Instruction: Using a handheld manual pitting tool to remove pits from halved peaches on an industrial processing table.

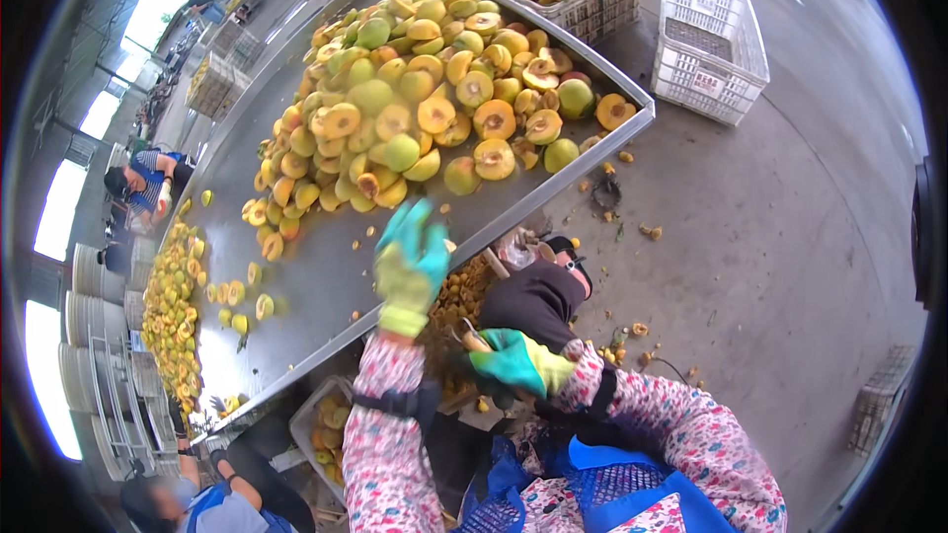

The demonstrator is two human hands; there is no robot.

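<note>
My left hand (411, 266), in a teal and yellow-green glove, is over the near edge of a metal table (311, 303). Its fingers are spread, and I see nothing held in it. Just beyond the fingertips lies a large heap of yellow-green peaches (437, 115), many of them cut in half. Lower and to the right, my right hand (518, 363), gloved alike, is closed around a small pitting tool (474, 340). Its light handle and curved metal end stick out past the fingers; the rest is hidden by the glove.
Below the table edge is a container of peach pits (463, 292). A crate of peach halves (329, 422) stands at lower left. White plastic crates (711, 52) stand beyond the table. Co-workers (152, 178) sit along its left side by more fruit (174, 311). Scraps (652, 233) litter the floor.
</note>
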